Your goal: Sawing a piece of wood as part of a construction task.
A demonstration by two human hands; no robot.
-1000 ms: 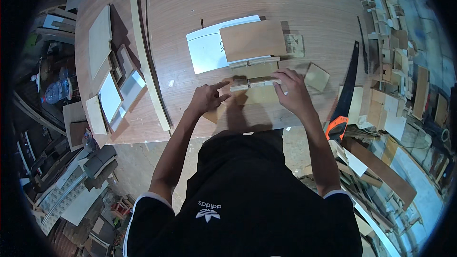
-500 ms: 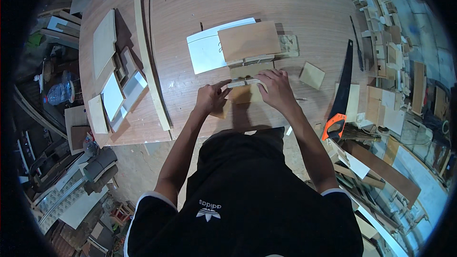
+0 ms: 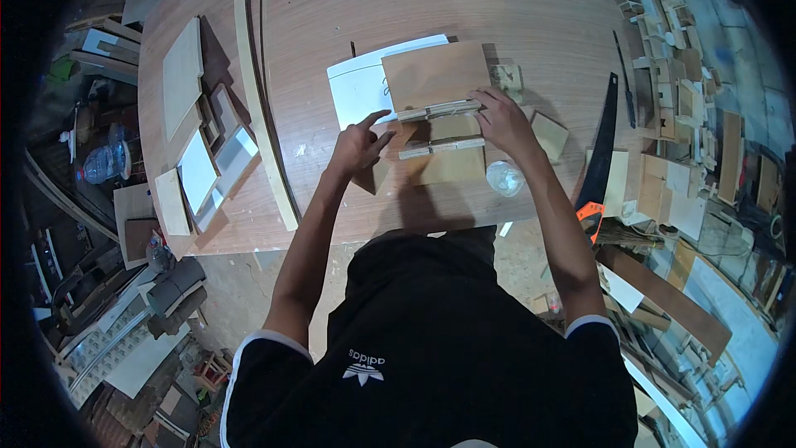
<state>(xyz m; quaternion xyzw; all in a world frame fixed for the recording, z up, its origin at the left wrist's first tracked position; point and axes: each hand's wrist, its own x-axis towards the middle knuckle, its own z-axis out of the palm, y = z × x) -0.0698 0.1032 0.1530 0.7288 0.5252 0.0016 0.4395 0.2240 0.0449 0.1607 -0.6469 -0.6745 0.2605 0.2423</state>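
Observation:
In the middle of the table lies a box-like assembly of wooden boards: a large brown panel (image 3: 438,70) on the far side and a pale board (image 3: 448,170) nearest me. Two jointed edge strips cross it, a far strip (image 3: 435,109) and a near strip (image 3: 441,148). My left hand (image 3: 355,149) is open at the left end of the far strip, index finger stretched to its corner and thumb apart. At the right end, my right hand (image 3: 504,124) touches the far strip with its fingers, thumb spread below. A small board (image 3: 371,177) sits beneath my left hand.
A clear plastic cup (image 3: 504,178) stands beside my right wrist. To the right lie a square wood piece (image 3: 549,136) and an orange-handled handsaw (image 3: 599,149). White paper (image 3: 356,87) is under the panel. A long strip (image 3: 264,116) and stacked boards (image 3: 182,75) occupy the left.
Both hands have moved away from me, from the near strip to the far strip's ends. My left hand has opened wider. The plastic cup now shows beside my right wrist.

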